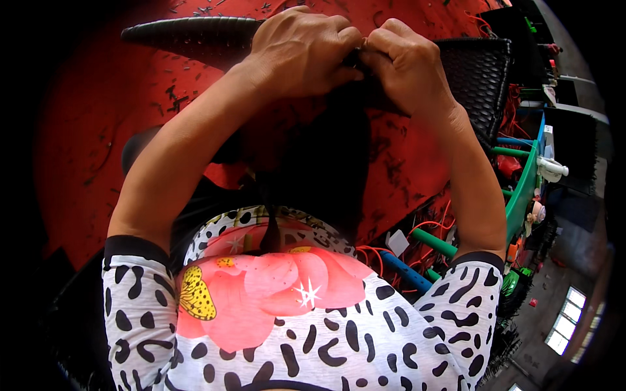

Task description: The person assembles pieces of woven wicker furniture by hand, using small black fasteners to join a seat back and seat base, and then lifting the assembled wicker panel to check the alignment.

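Note:
A black woven wicker piece lies before me. Its long curved arm (pixel 189 34) reaches to the left, and a flat panel (pixel 479 78) with a braided rim stands at the right. My left hand (pixel 303 52) is closed over the inner end of the curved arm, its fingers curled inward. Close beside it, my right hand (pixel 407 65) is closed in a pinch, thumb against forefinger. The fingertips of both hands nearly meet at a small dark bit, too hidden to make out. The part of the wicker below my hands is lost in shadow.
Red floor covering (pixel 85 156) spreads beneath, strewn with short dark scraps. To the right stands a rack with a green bar (pixel 525 195), blue and green tubes, red cords and a white clamp-like fitting (pixel 553 169). A window (pixel 566 319) shows at the lower right.

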The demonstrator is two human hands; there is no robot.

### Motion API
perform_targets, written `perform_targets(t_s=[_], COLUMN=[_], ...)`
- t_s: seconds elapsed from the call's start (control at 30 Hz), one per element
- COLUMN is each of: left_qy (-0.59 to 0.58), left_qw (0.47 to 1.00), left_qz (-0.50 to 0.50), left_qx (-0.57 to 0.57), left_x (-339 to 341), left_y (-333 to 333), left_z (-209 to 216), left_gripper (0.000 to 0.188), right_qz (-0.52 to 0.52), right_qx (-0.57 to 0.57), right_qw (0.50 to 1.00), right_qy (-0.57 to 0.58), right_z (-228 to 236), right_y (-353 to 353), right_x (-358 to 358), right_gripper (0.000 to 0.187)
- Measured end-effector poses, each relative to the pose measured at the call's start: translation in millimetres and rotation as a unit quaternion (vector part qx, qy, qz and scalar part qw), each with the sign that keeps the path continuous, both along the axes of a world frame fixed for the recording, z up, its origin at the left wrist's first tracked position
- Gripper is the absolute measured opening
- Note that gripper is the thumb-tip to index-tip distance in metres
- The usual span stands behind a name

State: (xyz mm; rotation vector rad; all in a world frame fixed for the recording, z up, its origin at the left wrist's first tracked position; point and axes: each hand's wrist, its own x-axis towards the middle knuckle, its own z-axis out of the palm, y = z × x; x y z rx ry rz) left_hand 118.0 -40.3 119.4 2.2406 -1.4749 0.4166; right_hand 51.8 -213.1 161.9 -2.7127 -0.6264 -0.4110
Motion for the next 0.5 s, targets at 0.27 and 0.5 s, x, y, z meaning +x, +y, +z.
perform_targets(t_s=[0.27, 0.5], left_qy=[-0.049, -0.092], left_qw=[0.997, 0.988], left_qz=[0.002, 0.002], left_qx=[-0.066, -0.123], left_x=[-11.9, -24.8], left_y=[7.3, 24.4], left_z=[-8.6, -16.6], left_gripper=[0.038, 0.034], right_qz=[-0.006, 0.023], right_qx=[0.3, 0.361], right_qw=[0.864, 0.733], right_qy=[0.405, 0.576], right_z=[-18.0, -30.4], right_y=[-42.0, -30.4], right_x=[24.9, 26.8], right_gripper=[0.019, 0.026])
